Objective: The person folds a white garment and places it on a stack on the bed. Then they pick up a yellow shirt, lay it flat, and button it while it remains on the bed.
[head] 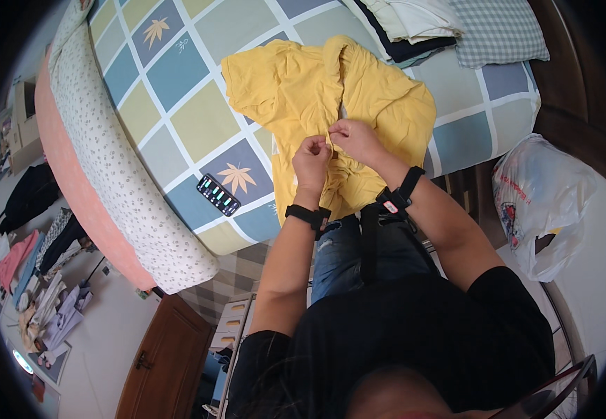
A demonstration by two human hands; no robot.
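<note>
A yellow short-sleeved shirt (303,78) lies spread and wrinkled over the near edge of the bed, its collar away from me and its front parted down the middle. My left hand (312,157) pinches the front edge of the shirt with thumb and fingertips. Close beside it on the right, my right hand (354,139) grips the same front edge between its fingers. The fingertips nearly meet; whatever small part lies between them is too small to tell. Both wrists wear black straps with small devices.
On the checked bedsheet (193,120) a smartphone (218,195) lies left of the shirt. Folded clothes (413,31) and a checked pillow (502,31) are at the upper right. A rolled quilt (119,173) runs along the left. A plastic bag (544,204) stands right of the bed.
</note>
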